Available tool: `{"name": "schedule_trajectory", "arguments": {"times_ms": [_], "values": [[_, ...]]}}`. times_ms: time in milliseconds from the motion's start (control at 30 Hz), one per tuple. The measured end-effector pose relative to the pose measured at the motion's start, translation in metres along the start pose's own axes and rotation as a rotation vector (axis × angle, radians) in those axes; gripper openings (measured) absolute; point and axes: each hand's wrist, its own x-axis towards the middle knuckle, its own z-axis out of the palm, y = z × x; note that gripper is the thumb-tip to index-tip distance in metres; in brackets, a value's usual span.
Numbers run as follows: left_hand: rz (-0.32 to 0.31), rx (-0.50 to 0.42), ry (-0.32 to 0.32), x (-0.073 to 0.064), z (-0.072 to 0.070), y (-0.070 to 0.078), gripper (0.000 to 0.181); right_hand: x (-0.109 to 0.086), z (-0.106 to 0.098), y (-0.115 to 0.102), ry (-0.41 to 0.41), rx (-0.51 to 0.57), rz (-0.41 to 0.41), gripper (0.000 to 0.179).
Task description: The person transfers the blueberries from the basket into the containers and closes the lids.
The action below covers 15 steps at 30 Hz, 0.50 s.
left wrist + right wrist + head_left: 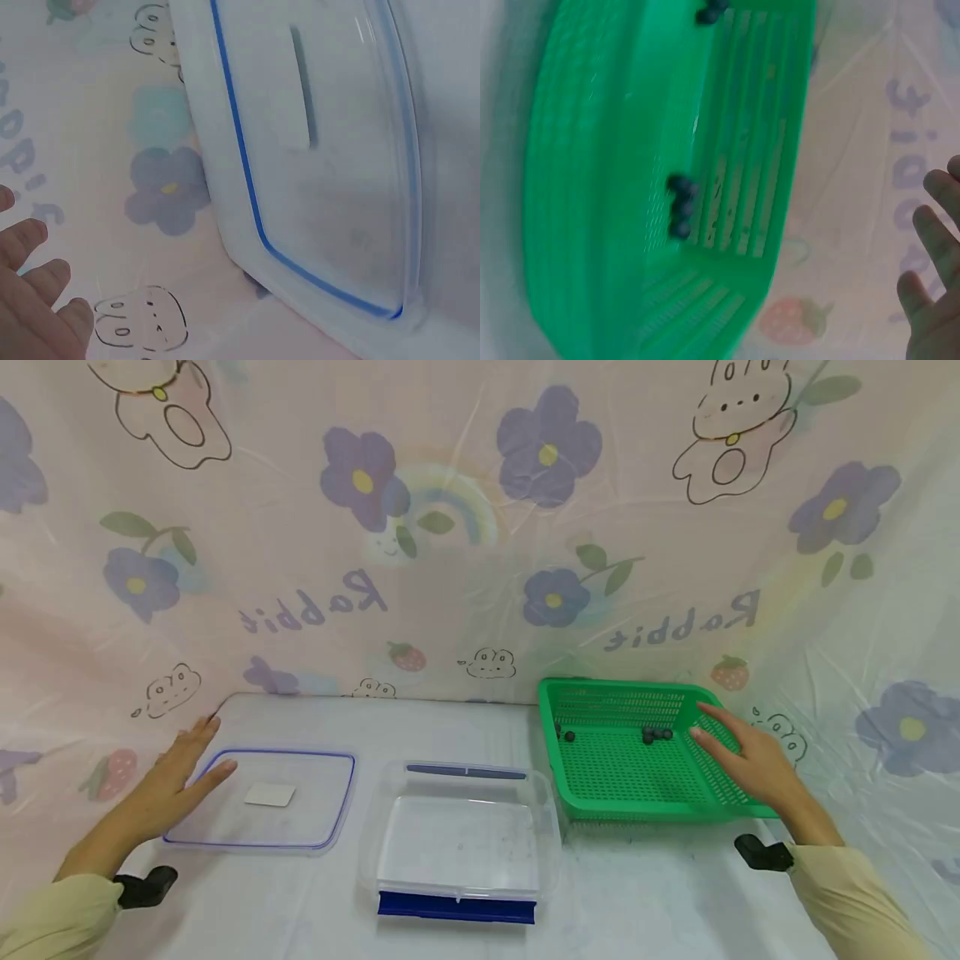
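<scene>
My left hand (168,785) hovers over the left edge of a clear lid (217,810) with a blue seal, its fingers stretched out and holding nothing. A small white rectangle (270,794) shows on that lid. Over the right side of a green plastic basket (622,810) is my right hand (753,764), fingers spread and nothing in them. Several small dark round berries, like blueberries (681,206), lie on the basket floor in two groups. Between the lid and the basket stands a clear plastic container (461,847) with blue side clips.
The white table (637,893) holds all of these. Behind it hangs a curtain (450,610) printed with flowers and rabbits, close to the basket's back rim. A dark blue clip flap (456,907) sticks out at the container's front.
</scene>
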Motion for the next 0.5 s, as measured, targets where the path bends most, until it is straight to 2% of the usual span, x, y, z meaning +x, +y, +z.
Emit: {"name": "schedule_trajectory", "arguments": {"times_ms": [100,333,500], "values": [[0.023,-0.029,0.037,0.0,0.004,0.008,0.066,0.007,0.002,-0.009,0.001,0.044,0.038,0.05],[0.07,-0.075,0.08,-0.002,0.012,0.025,0.065,0.021,0.013,-0.023,0.034,0.18,-0.005,0.045],[0.09,-0.092,0.124,-0.003,0.017,0.035,0.064,0.028,0.02,-0.03,0.038,0.263,0.011,0.043]]}}
